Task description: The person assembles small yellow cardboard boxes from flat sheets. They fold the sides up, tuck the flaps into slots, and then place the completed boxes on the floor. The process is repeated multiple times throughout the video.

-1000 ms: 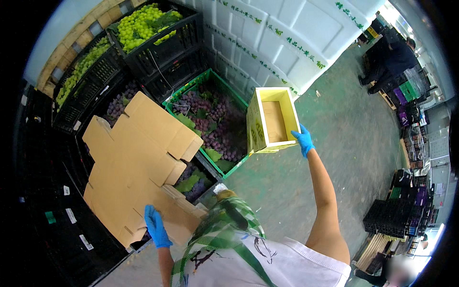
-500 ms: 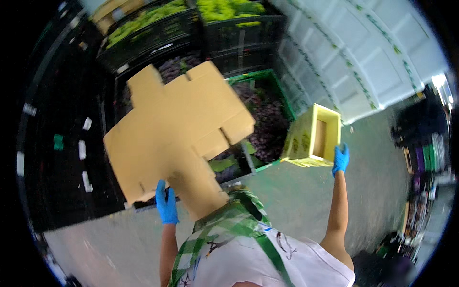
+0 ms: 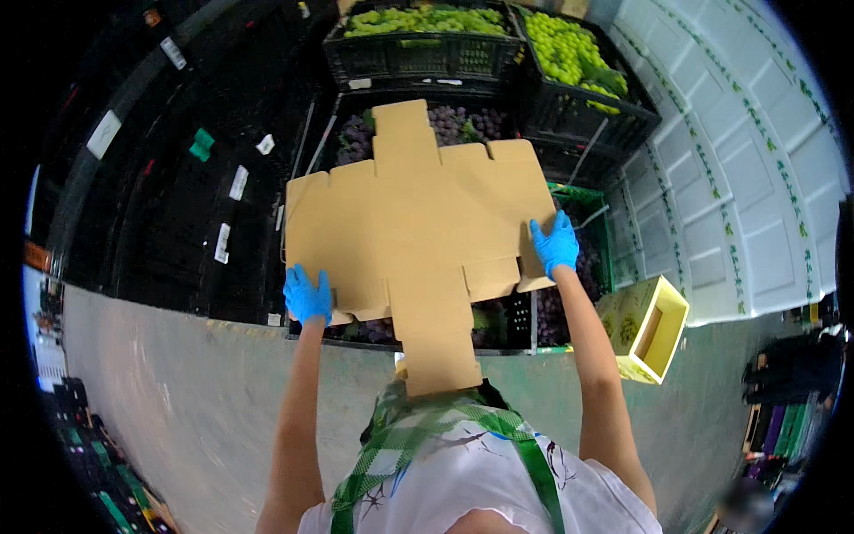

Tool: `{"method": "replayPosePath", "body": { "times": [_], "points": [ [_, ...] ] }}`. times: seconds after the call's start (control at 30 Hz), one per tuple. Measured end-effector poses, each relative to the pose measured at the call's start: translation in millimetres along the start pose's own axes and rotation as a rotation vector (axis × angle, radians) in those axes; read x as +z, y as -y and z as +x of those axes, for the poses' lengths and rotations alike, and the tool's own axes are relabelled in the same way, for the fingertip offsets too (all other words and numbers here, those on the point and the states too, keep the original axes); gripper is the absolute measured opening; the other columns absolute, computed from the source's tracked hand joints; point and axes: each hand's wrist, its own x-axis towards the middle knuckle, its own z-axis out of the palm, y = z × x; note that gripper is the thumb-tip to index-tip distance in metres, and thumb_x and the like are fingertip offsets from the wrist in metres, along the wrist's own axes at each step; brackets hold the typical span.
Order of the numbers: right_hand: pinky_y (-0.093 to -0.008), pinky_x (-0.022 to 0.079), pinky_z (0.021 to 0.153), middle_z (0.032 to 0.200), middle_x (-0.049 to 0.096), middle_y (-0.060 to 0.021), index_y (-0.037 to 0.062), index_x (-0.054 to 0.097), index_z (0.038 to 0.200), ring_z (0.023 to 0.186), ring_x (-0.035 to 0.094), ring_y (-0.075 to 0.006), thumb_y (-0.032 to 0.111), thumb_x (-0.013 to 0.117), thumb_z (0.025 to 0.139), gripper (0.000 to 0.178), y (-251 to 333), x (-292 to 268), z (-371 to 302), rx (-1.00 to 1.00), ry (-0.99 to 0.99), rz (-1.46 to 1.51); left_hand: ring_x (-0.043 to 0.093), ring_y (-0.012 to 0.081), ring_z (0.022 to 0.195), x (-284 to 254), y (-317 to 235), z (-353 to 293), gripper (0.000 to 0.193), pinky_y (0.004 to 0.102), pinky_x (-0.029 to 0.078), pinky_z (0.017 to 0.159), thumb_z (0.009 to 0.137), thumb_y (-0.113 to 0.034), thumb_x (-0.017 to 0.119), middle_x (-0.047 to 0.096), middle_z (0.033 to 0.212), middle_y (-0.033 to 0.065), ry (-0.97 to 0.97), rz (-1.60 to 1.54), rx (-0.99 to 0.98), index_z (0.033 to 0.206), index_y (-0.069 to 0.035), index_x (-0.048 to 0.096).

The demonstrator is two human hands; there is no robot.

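A flattened brown cardboard box (image 3: 418, 214) with cut flaps lies across crates of dark grapes in front of me, one flap reaching back toward my apron. My blue-gloved left hand (image 3: 308, 296) grips its near left edge, thumb on top and fingers at the side. At the right edge my blue-gloved right hand (image 3: 557, 245) takes hold in the same way, thumb lying on the board. An open yellow box (image 3: 656, 331) with printed sides sits tilted right of my right forearm, untouched.
Black crates of green grapes (image 3: 427, 22) (image 3: 578, 58) stand at the back. Dark grapes (image 3: 467, 125) show around the cardboard. Stacked black crates (image 3: 205, 169) rise at the left, and stacked white foam boxes (image 3: 738, 178) at the right. A green crate (image 3: 603, 231) is beside my right hand.
My right hand has let go of the yellow box and moved left to the cardboard's right edge. The cardboard now lies squarer in front of me, and my view has turned.
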Motion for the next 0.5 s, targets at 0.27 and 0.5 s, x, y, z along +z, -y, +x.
{"method": "replayPosePath", "body": {
  "times": [0.27, 0.5],
  "points": [
    [-0.0311, 0.036, 0.086, 0.117, 0.043, -0.0195, -0.0059, 0.03, 0.121, 0.106, 0.044, -0.0258, 0.043, 0.052, 0.076, 0.07, -35, 37, 42, 0.268, 0.319, 0.526, 0.052, 0.031, 0.094, 25, 45, 62, 0.062, 0.0363, 0.042, 0.078, 0.071, -0.042, 0.052, 0.053, 0.105, 0.0182, 0.184, -0.344, -0.289, 0.119, -0.003, 0.039],
    [-0.0334, 0.04, 0.08, 0.108, 0.05, -0.0171, -0.004, 0.041, 0.113, 0.094, 0.051, -0.0253, 0.038, 0.059, 0.072, 0.062, -53, -24, 51, 0.311, 0.274, 0.481, 0.058, 0.0214, 0.07, -8, 64, 76, 0.044, 0.0304, 0.045, 0.062, 0.071, -0.026, 0.063, 0.06, 0.081, 0.0131, 0.109, -0.835, -0.167, 0.103, 0.002, 0.051]
  ]
}}
